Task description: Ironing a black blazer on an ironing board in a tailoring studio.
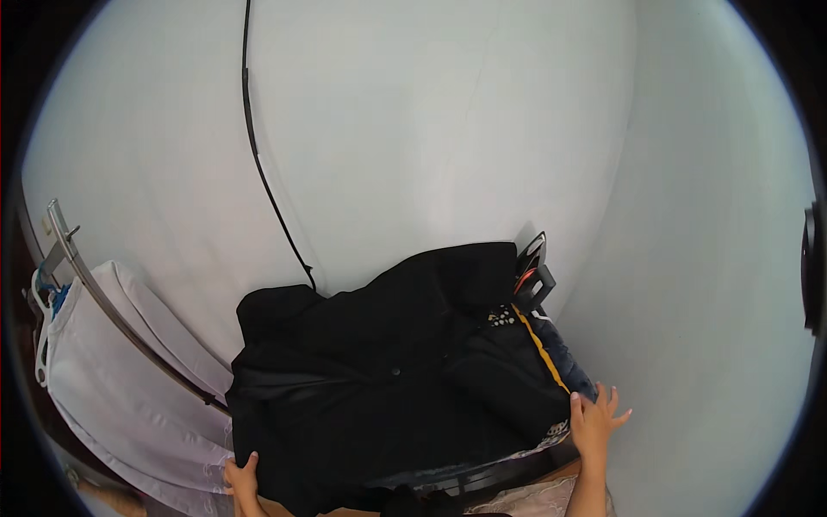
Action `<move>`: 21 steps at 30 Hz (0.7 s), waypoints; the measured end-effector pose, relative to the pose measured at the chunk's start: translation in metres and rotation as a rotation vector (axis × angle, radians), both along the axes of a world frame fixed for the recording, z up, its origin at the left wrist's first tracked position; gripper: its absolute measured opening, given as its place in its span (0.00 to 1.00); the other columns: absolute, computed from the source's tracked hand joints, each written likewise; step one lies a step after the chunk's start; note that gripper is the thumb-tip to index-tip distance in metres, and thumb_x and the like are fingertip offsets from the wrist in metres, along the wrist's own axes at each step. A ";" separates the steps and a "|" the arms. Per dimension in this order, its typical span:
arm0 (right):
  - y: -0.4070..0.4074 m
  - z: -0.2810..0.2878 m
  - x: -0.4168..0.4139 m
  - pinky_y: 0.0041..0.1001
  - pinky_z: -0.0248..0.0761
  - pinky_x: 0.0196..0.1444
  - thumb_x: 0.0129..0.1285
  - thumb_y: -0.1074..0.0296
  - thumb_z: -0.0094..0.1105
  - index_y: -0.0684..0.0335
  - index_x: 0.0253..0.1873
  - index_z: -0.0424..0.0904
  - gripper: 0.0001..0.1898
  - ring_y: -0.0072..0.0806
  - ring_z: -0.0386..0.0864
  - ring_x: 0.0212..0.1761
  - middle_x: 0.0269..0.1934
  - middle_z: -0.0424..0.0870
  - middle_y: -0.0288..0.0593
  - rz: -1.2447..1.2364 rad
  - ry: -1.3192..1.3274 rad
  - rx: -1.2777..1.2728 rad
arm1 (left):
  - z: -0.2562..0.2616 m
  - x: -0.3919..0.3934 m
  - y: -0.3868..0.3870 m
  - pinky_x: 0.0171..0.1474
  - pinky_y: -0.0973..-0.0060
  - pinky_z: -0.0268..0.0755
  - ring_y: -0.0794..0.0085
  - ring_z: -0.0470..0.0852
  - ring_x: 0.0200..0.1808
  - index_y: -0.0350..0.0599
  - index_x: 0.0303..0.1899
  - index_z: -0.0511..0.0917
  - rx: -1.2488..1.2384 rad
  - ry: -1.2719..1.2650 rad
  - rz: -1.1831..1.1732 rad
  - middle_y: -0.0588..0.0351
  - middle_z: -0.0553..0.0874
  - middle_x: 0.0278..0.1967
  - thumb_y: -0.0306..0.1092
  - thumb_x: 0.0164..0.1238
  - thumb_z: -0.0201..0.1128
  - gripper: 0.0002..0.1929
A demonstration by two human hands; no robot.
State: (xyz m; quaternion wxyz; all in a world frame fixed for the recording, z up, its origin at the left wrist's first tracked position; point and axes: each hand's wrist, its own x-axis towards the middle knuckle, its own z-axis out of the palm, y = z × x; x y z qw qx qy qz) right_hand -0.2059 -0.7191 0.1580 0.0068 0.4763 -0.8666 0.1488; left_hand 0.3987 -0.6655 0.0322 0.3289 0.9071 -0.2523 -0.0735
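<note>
A black cloth garment (362,388) with a small round button lies spread out in front of me, its far edge reaching the pale wall. At its lower left edge, my left hand (241,477) pinches the black fabric between thumb and fingers. My right hand (594,417) is at the right corner, beside the end of a yellow strip (544,354); its thumb touches the edge and its other fingers are spread. Whether it grips any cloth is not clear. Dark blue fabric (561,352) shows under the right side. An iron (535,278) stands upright at the far right corner.
At the left, a white garment (129,362) hangs on a hanger (42,336) near a curved metal rail (123,326). A black cable (266,174) runs down the wall behind the black cloth. Another wall (698,310) rises close on the right. Patterned pale fabric (536,497) lies below.
</note>
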 end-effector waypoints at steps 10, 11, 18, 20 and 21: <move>-0.064 -0.028 0.030 0.68 0.26 0.67 0.67 0.39 0.45 0.64 0.50 0.83 0.30 0.48 0.50 0.74 0.67 0.66 0.51 0.218 -0.129 -0.040 | 0.009 -0.007 -0.004 0.61 0.54 0.60 0.46 0.75 0.55 0.33 0.46 0.75 0.047 -0.016 0.040 0.36 0.80 0.48 0.51 0.48 0.73 0.32; -0.069 -0.023 0.029 0.68 0.26 0.67 0.67 0.40 0.45 0.64 0.49 0.84 0.30 0.49 0.51 0.74 0.66 0.66 0.50 0.243 -0.148 0.046 | 0.003 -0.002 -0.001 0.61 0.54 0.60 0.46 0.75 0.55 0.33 0.46 0.75 0.047 -0.019 0.046 0.36 0.80 0.48 0.51 0.48 0.73 0.32; -0.084 -0.035 0.026 0.71 0.29 0.64 0.57 0.61 0.65 0.54 0.42 0.84 0.09 0.47 0.52 0.74 0.62 0.70 0.42 0.182 -0.026 -0.455 | -0.014 0.002 -0.002 0.55 0.60 0.68 0.46 0.79 0.47 0.31 0.43 0.74 -0.118 -0.018 -0.005 0.36 0.81 0.42 0.45 0.48 0.75 0.28; -0.083 -0.034 0.031 0.72 0.31 0.64 0.56 0.60 0.67 0.49 0.46 0.83 0.12 0.49 0.49 0.75 0.65 0.67 0.41 0.113 0.057 -0.591 | -0.006 -0.006 -0.002 0.54 0.61 0.68 0.46 0.79 0.48 0.31 0.43 0.74 -0.098 -0.024 0.000 0.36 0.81 0.42 0.44 0.48 0.75 0.28; -0.081 -0.022 0.039 0.71 0.29 0.64 0.55 0.59 0.67 0.48 0.47 0.83 0.13 0.50 0.48 0.75 0.66 0.66 0.41 0.152 0.007 -0.507 | -0.002 -0.009 -0.002 0.54 0.61 0.68 0.47 0.79 0.47 0.32 0.43 0.74 -0.122 -0.016 0.012 0.36 0.81 0.42 0.44 0.48 0.75 0.28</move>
